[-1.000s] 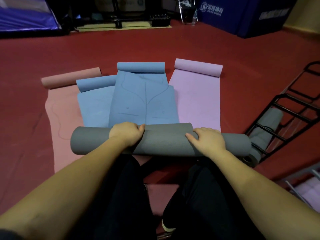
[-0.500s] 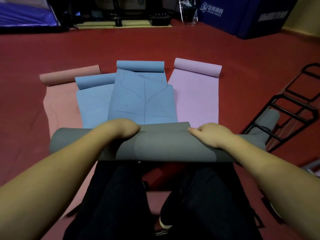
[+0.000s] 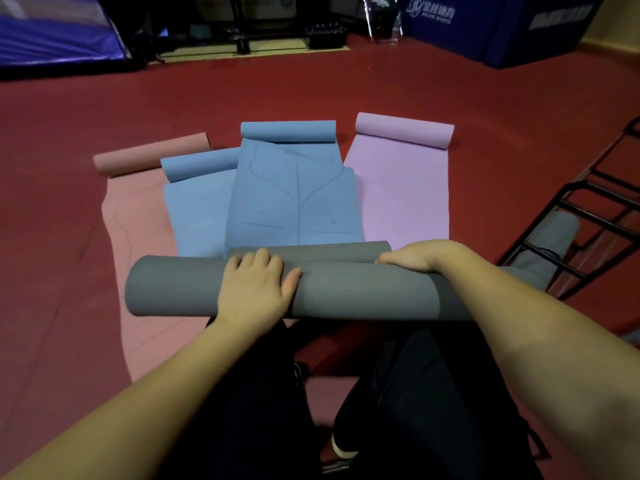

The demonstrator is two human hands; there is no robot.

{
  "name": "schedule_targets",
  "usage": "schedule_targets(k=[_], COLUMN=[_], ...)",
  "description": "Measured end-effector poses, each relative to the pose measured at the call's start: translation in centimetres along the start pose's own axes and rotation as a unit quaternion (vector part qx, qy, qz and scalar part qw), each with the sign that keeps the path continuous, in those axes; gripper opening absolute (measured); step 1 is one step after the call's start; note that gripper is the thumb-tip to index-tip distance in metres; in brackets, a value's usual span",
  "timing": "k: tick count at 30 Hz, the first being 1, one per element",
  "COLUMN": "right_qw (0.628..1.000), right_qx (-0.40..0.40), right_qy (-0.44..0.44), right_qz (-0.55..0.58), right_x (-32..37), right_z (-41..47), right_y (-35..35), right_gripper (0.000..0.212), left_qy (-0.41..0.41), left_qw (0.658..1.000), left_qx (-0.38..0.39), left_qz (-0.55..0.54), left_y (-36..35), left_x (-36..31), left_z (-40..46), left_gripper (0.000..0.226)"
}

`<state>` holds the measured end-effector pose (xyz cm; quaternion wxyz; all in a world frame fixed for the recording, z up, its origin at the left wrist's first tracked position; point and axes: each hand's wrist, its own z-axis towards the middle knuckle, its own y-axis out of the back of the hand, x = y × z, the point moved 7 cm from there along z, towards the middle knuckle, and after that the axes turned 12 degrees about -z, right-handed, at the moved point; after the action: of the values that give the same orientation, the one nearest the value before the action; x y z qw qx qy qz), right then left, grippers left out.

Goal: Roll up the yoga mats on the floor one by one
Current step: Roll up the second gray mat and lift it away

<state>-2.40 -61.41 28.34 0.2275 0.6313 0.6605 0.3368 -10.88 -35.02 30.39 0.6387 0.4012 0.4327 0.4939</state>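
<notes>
Across the lap, just in front of the knees, a rolled grey mat [image 3: 346, 289] is held crosswise by both hands. It is pressed from above by the left hand [image 3: 258, 284], whose palm lies flat on the roll with the fingers draped over its far curve and the thumb spread toward the middle. The right hand [image 3: 420, 256] is curled over the top far edge of the roll, to the right of the left hand, so the mat is gripped there; how far its fingers wrap behind cannot be told. Left of the left hand the roll's free end juts out over a pink mat [image 3: 149, 271].

Beyond the held roll four mats are counted, all lying flat on the red floor [image 3: 311, 88] with only their far ends rolled: the pink one farthest left, a light blue mat [image 3: 197, 209], a darker blue mat [image 3: 294, 199] printed with alignment lines and lying partly on the light blue one, and a lilac mat [image 3: 405, 188] beyond the right hand. To the right of the right hand, a second rolled grey mat [image 3: 547, 247] is seen in a black metal rack [image 3: 588, 209].

Far beyond the grip, white Chinese characters and a logo are printed on a blue padded block [image 3: 502, 32]; the characters are too blurred to be read.
</notes>
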Motion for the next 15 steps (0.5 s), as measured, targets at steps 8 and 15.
schedule_targets(k=[8,15], right_qw=[0.997,0.970], right_qx=[-0.066,-0.233], right_qy=[-0.002,-0.010], right_qz=[-0.030,-0.067], right_x=[-0.2,-1.2], right_z=[1.8,0.7], right_y=[0.6,0.2], right_gripper=[0.061,0.065], left_qy=[0.041,0.060], left_qw=[0.996,0.985], left_qx=[0.073,0.162], left_qz=[-0.007,-0.011], left_y=[-1.1,-3.0], left_x=[0.5,1.2], left_z=[2.2,4.9], left_gripper=[0.069,0.064])
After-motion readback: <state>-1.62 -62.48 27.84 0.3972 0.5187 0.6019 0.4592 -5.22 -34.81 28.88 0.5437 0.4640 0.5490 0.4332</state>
